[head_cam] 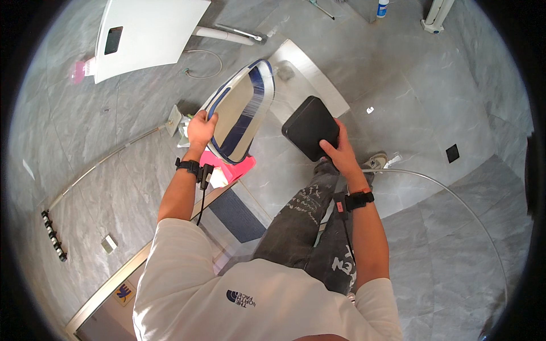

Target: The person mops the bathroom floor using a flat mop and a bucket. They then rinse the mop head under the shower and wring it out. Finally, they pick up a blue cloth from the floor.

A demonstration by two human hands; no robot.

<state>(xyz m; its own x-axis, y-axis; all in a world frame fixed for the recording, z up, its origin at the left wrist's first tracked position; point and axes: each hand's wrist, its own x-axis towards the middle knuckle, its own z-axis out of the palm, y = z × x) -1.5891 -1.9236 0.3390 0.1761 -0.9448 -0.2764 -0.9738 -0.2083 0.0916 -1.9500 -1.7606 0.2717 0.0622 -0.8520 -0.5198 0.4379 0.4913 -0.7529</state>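
Observation:
My left hand (202,130) grips the near rim of an oval container with cream and blue stripes (241,115), which is tilted so its inside shows. In my right hand (340,147) is a black square shower head (310,128), its broad dark back facing up. Fine streaks of water cross the space between the two and strike the striped surface. From behind my right wrist a metal shower hose (452,192) curves away to the right. A pink plastic bin (239,168) with pale contents is partly hidden under the striped container.
A squat toilet pan (318,76) lies in the tiled floor beyond my hands. At upper left stands a white cabinet or basin unit (149,34), with a brush (247,35) near it. A bottle (382,8) is at the top. A grey mat (237,215) lies by the doorway.

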